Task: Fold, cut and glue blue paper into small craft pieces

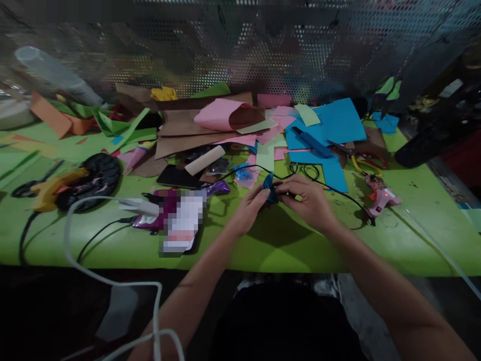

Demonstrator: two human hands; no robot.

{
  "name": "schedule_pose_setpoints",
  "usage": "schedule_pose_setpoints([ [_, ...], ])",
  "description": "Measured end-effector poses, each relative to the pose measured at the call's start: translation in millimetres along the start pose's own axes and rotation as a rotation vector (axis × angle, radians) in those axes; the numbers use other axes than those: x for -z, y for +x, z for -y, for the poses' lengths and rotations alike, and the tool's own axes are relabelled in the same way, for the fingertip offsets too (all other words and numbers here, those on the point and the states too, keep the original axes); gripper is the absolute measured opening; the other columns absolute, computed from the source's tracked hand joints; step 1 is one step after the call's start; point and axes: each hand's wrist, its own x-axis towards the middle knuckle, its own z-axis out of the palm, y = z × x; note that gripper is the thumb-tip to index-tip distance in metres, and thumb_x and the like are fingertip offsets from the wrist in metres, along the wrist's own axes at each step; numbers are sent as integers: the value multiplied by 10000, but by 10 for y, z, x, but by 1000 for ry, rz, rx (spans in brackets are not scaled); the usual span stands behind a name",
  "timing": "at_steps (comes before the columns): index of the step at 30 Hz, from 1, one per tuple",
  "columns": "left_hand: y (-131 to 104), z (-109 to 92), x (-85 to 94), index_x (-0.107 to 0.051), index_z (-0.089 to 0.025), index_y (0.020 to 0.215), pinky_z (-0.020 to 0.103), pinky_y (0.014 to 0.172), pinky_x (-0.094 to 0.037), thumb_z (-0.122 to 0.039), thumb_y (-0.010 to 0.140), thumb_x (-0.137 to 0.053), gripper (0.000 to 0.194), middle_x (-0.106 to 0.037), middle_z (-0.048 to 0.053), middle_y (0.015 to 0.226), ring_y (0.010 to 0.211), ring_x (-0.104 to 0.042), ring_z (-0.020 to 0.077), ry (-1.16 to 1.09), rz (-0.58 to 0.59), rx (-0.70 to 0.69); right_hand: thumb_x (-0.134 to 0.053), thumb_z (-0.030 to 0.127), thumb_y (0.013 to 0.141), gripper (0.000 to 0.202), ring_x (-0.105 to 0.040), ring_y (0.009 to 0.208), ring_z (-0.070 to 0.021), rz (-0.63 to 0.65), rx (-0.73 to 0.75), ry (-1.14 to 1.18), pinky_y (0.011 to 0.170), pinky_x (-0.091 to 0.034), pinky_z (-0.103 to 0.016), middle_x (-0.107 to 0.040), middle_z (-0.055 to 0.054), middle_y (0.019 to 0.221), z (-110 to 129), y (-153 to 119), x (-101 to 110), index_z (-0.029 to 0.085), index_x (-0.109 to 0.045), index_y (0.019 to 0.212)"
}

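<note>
Over the front middle of the green table, my left hand pinches a small piece of curled or layered blue paper between thumb and fingers. My right hand meets it from the other side, its thumb and fingertips closed at the paper's right edge; the exact contact is partly hidden by the fingers. Just behind the hands runs a black cable, leading to a pink glue gun with a lit red light on the right. Small blue pieces in a clear bag lie beyond my left hand.
Blue paper sheets, a rolled pink sheet and brown paper crowd the back. Scissors lie at right. A phone, a white cable and a yellow glue gun are at left.
</note>
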Motion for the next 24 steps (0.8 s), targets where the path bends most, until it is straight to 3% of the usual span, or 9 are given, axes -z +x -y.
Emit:
schedule_pose_setpoints([
  [5,-2,-28,-10,-701,-200,1224,306,813,-536,-611,855,-593,562,-726,52,1075,937,-630,207,59,7,-25,-629,106,886,162,-698,981,-195,17,34,-40,822,-536,-298,-732,-51,984,0,-2,1,227,-726,934],
  [13,-21,-49,-12,-706,-187,1213,370,975,-505,-624,814,-631,596,-728,67,1169,1140,-615,279,48,14,-24,-584,32,800,204,-665,877,-188,59,66,-112,747,-510,-286,-680,-52,913,52,13,27,204,-667,869],
  [19,-17,1,11,-711,-196,1201,376,1018,-480,-603,862,-606,541,-722,80,1204,1167,-616,283,7,68,-133,-584,42,797,189,-665,890,-188,7,57,-57,763,-511,-292,-695,-49,913,61,2,10,203,-663,857],
  [24,-25,53,30,-680,-214,1214,372,965,-489,-559,907,-570,475,-711,68,1143,1055,-623,242,95,48,-245,-599,74,822,259,-639,842,-163,-86,-41,31,716,-494,-276,-708,-28,950,94,0,8,227,-689,1011],
])
